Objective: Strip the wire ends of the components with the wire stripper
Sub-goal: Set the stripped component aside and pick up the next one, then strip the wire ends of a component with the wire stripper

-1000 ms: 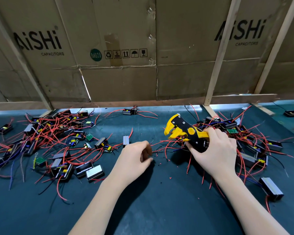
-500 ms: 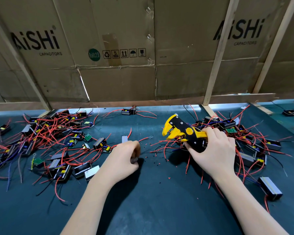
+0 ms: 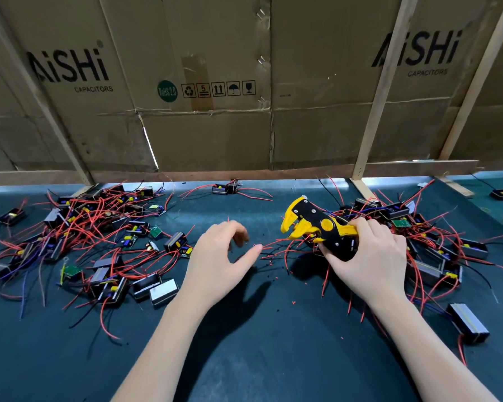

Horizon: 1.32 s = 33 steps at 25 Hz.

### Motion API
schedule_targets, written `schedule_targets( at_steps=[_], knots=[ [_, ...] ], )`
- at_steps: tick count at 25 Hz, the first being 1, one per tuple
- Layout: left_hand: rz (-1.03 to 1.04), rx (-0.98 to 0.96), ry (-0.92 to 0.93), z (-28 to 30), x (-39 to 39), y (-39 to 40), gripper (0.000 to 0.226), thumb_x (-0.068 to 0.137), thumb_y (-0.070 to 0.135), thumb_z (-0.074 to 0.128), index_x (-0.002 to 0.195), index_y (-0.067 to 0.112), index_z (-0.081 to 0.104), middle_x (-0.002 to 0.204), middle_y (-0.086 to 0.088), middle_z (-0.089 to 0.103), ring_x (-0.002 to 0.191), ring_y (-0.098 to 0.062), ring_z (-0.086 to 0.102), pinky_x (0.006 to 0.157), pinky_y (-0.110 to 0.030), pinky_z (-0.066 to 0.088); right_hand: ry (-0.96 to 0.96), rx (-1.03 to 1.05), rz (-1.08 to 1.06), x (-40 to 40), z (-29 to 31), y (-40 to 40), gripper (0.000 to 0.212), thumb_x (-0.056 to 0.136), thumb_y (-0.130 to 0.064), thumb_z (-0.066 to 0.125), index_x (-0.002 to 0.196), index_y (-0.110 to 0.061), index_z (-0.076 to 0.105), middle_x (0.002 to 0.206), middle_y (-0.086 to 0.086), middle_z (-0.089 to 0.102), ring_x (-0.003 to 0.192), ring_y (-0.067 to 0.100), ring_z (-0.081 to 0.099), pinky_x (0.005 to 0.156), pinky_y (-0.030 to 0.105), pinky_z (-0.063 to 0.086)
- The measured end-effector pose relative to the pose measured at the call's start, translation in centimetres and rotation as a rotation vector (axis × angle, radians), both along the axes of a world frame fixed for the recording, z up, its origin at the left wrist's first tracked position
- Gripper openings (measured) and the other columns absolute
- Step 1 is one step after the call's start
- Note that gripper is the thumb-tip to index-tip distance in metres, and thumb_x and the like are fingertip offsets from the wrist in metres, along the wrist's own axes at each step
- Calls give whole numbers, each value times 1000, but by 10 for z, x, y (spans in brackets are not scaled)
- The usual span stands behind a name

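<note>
My right hand (image 3: pixel 369 256) grips the handles of the yellow and black wire stripper (image 3: pixel 311 224), whose jaws point left and hang just above the mat. My left hand (image 3: pixel 218 256) hovers left of the jaws with its fingers loosely spread and thumb stretched toward the tips of loose red wires (image 3: pixel 273 245); it holds nothing. These wires run from a pile of components (image 3: pixel 418 242) under and behind my right hand. A second pile of small black components with red wires (image 3: pixel 93 227) lies at the left.
A dark green mat (image 3: pixel 259 343) covers the table, dotted with red insulation bits (image 3: pixel 273 278). One component (image 3: pixel 468 323) lies alone at the right, another pair (image 3: pixel 225 188) at the back. Cardboard walls with wooden battens (image 3: pixel 372 111) close off the far side.
My left hand was closed into a fist and swung left toward the left pile; now it has opened and sits nearer the stripper jaws. My right hand has kept the stripper almost still.
</note>
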<state>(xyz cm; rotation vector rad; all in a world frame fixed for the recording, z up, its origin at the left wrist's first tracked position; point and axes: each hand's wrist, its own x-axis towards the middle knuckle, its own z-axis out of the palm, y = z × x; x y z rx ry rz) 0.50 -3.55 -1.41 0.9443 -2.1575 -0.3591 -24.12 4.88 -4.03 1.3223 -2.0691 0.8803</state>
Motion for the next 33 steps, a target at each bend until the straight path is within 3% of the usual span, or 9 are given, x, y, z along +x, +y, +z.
schedule_targets(
  at_steps=[3,6,12,16,24,30,33],
  knots=[
    [-20,7,-192,-8,-3,-2,28,87,33,69,111,19,62,104,9,64,101,-14,54,92,-31,42,-9,5,6,2,1,0,56,68,-61,64,92,-10,63,83,5,61,82,33,58,75,40,36],
    [-67,21,-114,-11,-8,2,8,90,15,66,96,15,70,92,6,71,92,-17,61,85,-36,47,-8,-2,-1,1,1,1,57,69,-63,61,91,-11,63,81,5,60,81,33,58,75,41,36],
    [-72,101,45,-14,-14,8,6,89,11,65,86,16,67,74,14,65,69,-5,57,71,-22,47,6,12,7,3,0,0,55,68,-61,64,89,-10,62,81,5,59,79,33,57,74,40,35],
    [-87,199,105,-16,-17,9,7,92,11,62,86,14,66,71,5,68,68,-13,62,72,-28,50,8,14,1,2,-1,-1,56,67,-62,64,90,-11,62,81,5,59,79,33,57,74,40,34],
    [-64,252,108,-15,-14,7,7,91,13,65,85,15,69,73,11,66,69,-5,58,71,-21,47,9,5,9,2,-2,-1,54,66,-59,66,90,-11,62,81,4,59,79,32,57,73,40,35],
    [-40,328,156,-12,-12,6,13,100,13,50,89,16,55,71,2,68,67,-7,65,69,-22,47,29,0,-9,-1,-3,-3,54,64,-51,83,91,-10,61,80,5,58,78,32,56,74,41,35],
    [-68,348,165,-11,-12,6,12,100,11,50,94,15,59,70,4,65,66,-8,66,65,-17,47,54,-1,-46,0,-5,-3,55,63,-50,83,90,-8,61,80,7,58,78,33,55,74,41,35]
  ],
)
